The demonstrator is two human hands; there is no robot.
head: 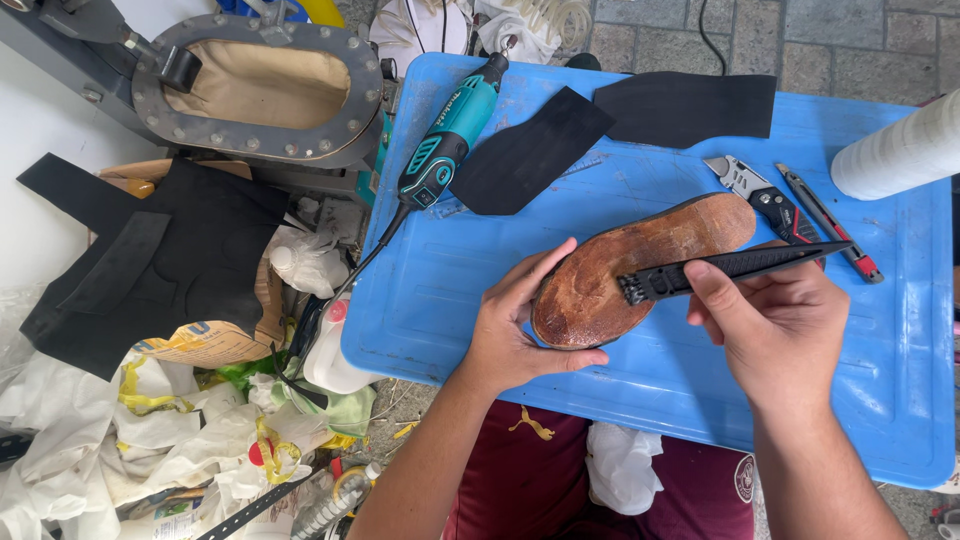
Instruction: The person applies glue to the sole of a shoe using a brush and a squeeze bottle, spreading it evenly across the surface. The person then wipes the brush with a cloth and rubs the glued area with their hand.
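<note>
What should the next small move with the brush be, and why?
Probably draw the black brush along the brown sole: its bristles sit at mid-sole, the right hand holds the handle, and the left hand steadies the sole's heel on the blue table.

Both bare arms reach forward, the left hand curled open with thumb and fingers spread, the right hand closed tight in a fist.
</note>
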